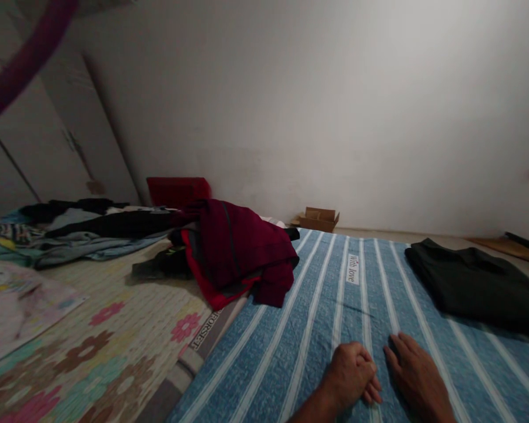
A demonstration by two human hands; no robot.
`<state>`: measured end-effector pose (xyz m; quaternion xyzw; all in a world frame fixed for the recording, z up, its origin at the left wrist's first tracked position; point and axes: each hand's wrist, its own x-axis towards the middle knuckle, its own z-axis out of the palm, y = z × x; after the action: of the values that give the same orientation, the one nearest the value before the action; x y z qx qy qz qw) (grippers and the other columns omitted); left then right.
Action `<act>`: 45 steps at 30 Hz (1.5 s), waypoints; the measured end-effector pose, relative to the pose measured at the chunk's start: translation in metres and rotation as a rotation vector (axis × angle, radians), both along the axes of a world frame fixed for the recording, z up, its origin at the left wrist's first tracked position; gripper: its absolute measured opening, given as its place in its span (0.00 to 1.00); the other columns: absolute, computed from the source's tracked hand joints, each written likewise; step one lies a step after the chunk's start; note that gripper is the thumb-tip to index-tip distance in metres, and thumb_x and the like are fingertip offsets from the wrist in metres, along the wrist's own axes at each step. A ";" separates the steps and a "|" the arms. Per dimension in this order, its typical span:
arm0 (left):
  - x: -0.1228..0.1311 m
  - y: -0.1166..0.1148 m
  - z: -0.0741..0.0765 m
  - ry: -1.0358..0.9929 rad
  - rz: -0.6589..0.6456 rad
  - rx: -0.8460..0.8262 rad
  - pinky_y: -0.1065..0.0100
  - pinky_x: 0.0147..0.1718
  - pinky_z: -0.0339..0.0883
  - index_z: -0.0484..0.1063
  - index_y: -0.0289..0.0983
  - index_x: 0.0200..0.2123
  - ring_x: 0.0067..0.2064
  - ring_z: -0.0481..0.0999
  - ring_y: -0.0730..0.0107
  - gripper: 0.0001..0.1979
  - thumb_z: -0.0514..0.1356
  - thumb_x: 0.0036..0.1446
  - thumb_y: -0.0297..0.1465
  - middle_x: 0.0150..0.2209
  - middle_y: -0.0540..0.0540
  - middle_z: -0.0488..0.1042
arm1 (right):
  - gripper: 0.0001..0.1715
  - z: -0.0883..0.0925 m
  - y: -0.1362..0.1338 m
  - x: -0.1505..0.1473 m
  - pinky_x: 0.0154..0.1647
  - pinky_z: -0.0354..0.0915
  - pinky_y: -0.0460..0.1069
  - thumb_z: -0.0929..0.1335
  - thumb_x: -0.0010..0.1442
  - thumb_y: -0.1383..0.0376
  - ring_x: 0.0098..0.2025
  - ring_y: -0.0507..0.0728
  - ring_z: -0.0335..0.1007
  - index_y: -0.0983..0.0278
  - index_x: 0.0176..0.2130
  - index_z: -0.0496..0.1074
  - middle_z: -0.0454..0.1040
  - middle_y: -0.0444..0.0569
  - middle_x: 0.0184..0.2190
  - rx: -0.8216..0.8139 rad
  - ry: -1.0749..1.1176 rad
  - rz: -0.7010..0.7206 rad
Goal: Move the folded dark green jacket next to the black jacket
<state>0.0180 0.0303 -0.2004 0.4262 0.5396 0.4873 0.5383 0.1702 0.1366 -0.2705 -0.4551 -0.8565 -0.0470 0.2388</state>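
Note:
My left hand (351, 375) rests on the blue striped sheet (317, 329), its fingers curled in; whether anything is inside them is hidden. Just right of it, my right hand (417, 373) lies palm down on the sheet, fingers stretched forward and holding nothing. A dark folded garment (480, 282) lies beyond it at the right. Ahead and to the left, a maroon garment (247, 247) with red edging is heaped at the sheet's left edge.
A pile of mixed clothes (114, 226) and a pink cloth (17, 305) lie on the flowered mat (150, 317) at the left. A red box (178, 191) and an open cardboard box (320, 219) stand near the wall.

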 end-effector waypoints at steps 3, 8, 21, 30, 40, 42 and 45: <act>0.000 0.000 0.000 -0.013 -0.008 -0.006 0.74 0.13 0.59 0.61 0.37 0.29 0.16 0.69 0.72 0.08 0.55 0.45 0.35 0.19 0.49 0.70 | 0.21 0.002 -0.001 0.000 0.52 0.60 0.55 0.59 0.60 0.57 0.51 0.63 0.65 0.65 0.45 0.70 0.70 0.59 0.48 -0.003 0.016 -0.007; -0.001 0.001 0.001 0.010 -0.017 -0.010 0.74 0.13 0.59 0.62 0.36 0.29 0.16 0.69 0.72 0.08 0.54 0.46 0.34 0.19 0.50 0.70 | 0.23 0.011 -0.006 -0.002 0.52 0.59 0.55 0.58 0.60 0.58 0.51 0.63 0.65 0.68 0.46 0.70 0.69 0.61 0.48 -0.031 0.025 -0.027; -0.002 0.000 0.009 0.080 -0.038 -0.011 0.75 0.16 0.61 0.62 0.36 0.29 0.18 0.71 0.73 0.04 0.53 0.49 0.31 0.21 0.51 0.70 | 0.20 0.028 -0.009 -0.002 0.52 0.58 0.53 0.60 0.60 0.59 0.51 0.60 0.64 0.65 0.46 0.71 0.69 0.56 0.49 -0.128 0.094 -0.066; -0.004 0.004 0.017 0.114 -0.036 -0.001 0.75 0.16 0.61 0.63 0.36 0.30 0.18 0.71 0.74 0.09 0.54 0.49 0.36 0.21 0.50 0.71 | 0.17 0.045 -0.011 -0.008 0.49 0.57 0.52 0.60 0.60 0.62 0.48 0.59 0.64 0.65 0.44 0.71 0.69 0.54 0.48 -0.183 0.148 -0.098; -0.016 0.009 0.036 0.147 0.068 -0.024 0.74 0.16 0.61 0.64 0.35 0.29 0.19 0.72 0.72 0.12 0.56 0.47 0.39 0.21 0.49 0.72 | 0.11 0.063 -0.014 -0.010 0.47 0.55 0.49 0.62 0.59 0.65 0.45 0.57 0.64 0.64 0.40 0.71 0.70 0.51 0.42 -0.201 0.176 -0.109; -0.030 0.014 0.047 0.216 0.157 0.011 0.73 0.19 0.63 0.64 0.36 0.31 0.22 0.74 0.70 0.12 0.55 0.48 0.39 0.24 0.48 0.73 | 0.11 0.064 -0.013 -0.010 0.48 0.55 0.49 0.63 0.58 0.65 0.45 0.57 0.63 0.63 0.40 0.71 0.70 0.51 0.42 -0.203 0.169 -0.116; -0.069 0.023 0.067 0.432 0.344 0.086 0.66 0.27 0.68 0.64 0.36 0.37 0.32 0.77 0.62 0.14 0.54 0.51 0.38 0.31 0.44 0.75 | 0.10 0.066 -0.012 -0.009 0.48 0.54 0.49 0.63 0.58 0.65 0.45 0.57 0.63 0.63 0.39 0.71 0.70 0.50 0.41 -0.208 0.162 -0.126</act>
<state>-0.0506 0.0529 -0.1329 0.4448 0.6850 0.4920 0.3016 0.1608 0.1248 -0.2042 -0.5326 -0.8044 0.0641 0.2553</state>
